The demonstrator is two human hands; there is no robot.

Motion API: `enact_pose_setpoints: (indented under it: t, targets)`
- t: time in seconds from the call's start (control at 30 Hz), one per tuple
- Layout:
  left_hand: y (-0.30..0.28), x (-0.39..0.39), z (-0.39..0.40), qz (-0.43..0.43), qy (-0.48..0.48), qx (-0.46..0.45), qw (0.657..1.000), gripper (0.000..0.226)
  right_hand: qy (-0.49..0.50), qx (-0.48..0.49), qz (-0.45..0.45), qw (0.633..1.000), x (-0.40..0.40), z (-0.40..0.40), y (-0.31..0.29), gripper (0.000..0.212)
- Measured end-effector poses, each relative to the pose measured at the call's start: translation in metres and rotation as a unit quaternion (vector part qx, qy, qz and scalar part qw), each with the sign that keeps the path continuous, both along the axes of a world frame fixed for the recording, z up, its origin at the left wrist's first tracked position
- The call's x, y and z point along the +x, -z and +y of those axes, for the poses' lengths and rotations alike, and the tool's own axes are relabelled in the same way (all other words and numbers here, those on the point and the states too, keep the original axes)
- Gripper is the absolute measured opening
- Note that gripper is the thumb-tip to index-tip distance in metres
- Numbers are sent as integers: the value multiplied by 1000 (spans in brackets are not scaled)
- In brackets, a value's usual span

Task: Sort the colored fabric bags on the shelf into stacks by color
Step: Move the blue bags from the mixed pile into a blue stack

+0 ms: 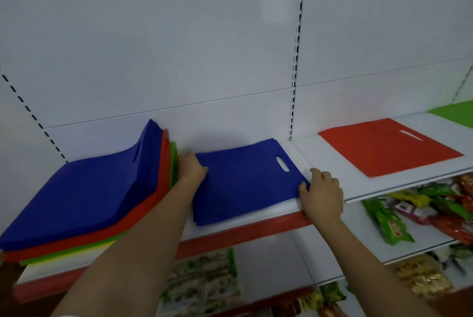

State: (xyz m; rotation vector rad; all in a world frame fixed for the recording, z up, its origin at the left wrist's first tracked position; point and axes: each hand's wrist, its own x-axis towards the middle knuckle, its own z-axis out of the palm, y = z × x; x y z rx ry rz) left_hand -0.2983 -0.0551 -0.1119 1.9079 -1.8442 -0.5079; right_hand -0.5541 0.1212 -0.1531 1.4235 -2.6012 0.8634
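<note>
A mixed pile of fabric bags [84, 199] lies at the left of the white shelf [330, 160], blue on top, then red, green and yellow layers, its far end curled up against the back panel. Beside it in the middle lies a flat blue bag [243, 183] with a cut-out handle. My left hand [192, 167] rests at this bag's left far edge, between it and the pile. My right hand [321, 191] touches the bag's right near corner with its fingers curled at the edge. A red bag [389, 147] lies flat further right, and a green bag [455, 113] shows at the far right edge.
The shelf has a red front strip [243, 233]. Below it, lower shelves hold snack packets [422, 206] at right and more packets [204, 281] in the middle. A white perforated back panel [179, 47] rises behind the bags.
</note>
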Motion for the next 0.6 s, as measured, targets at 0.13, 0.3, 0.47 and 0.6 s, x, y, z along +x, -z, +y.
enact_pose_setpoints:
  t: [0.13, 0.3, 0.47, 0.6]
  targets:
    - [10, -14, 1, -66, -15, 69, 995, 56, -45, 14, 23, 999, -5, -5, -1, 34]
    - [12, -21, -5, -126, -13, 87, 988, 56, -97, 36, 9, 995, -2, -11, -2, 25]
    - [19, -19, -11, -98, 26, 63, 993, 64, -105, 50, 25, 993, -6, -10, -2, 30]
    - [5, -26, -6, -100, 44, 2, 994, 54, -93, 31, 10, 995, 2, -9, -15, 36]
